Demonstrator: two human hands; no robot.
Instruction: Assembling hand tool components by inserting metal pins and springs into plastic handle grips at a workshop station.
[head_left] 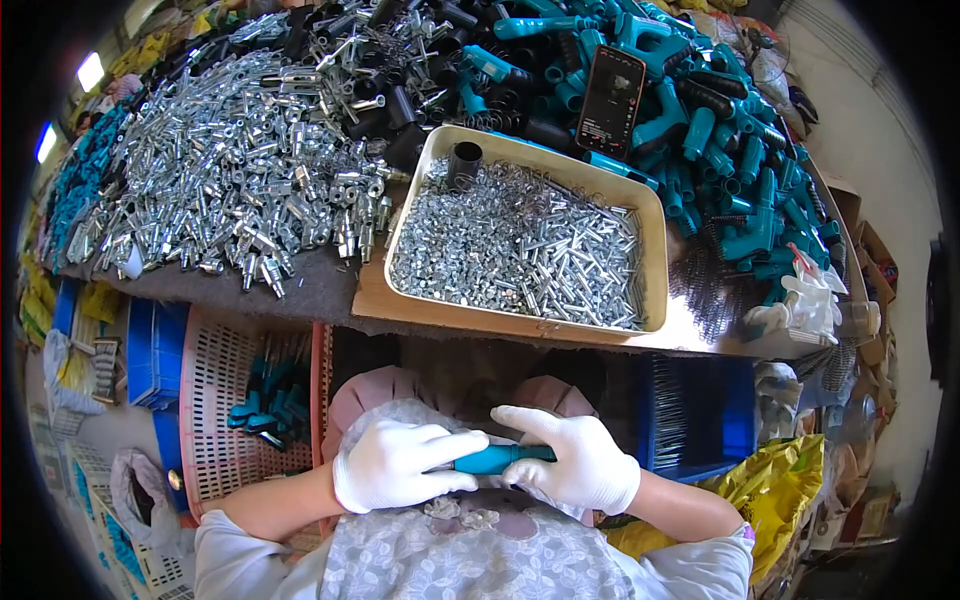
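Observation:
Close to my body, above my lap, a teal plastic part (488, 459) lies crosswise between my hands. It looks like a short tube or handle; its ends are covered by my fingers. My left hand (400, 466), in a white glove, closes on its left end. On the other end, my right hand (580, 460), also white-gloved, grips with the thumb along the near side and the forefinger raised above. Just beyond the hands, on the table, stands a cream tray (658, 262) of small metal pins and nuts, with a black tube (464, 165) upright in it.
A heap of silver metal fittings (230, 160) covers the table's left. Teal gun-shaped housings (665, 120) pile up at the right, with a phone (610, 103) propped there. Below are a pink basket (215, 400) with teal-handled pieces, a blue bin (720, 410) and a yellow bag (775, 490).

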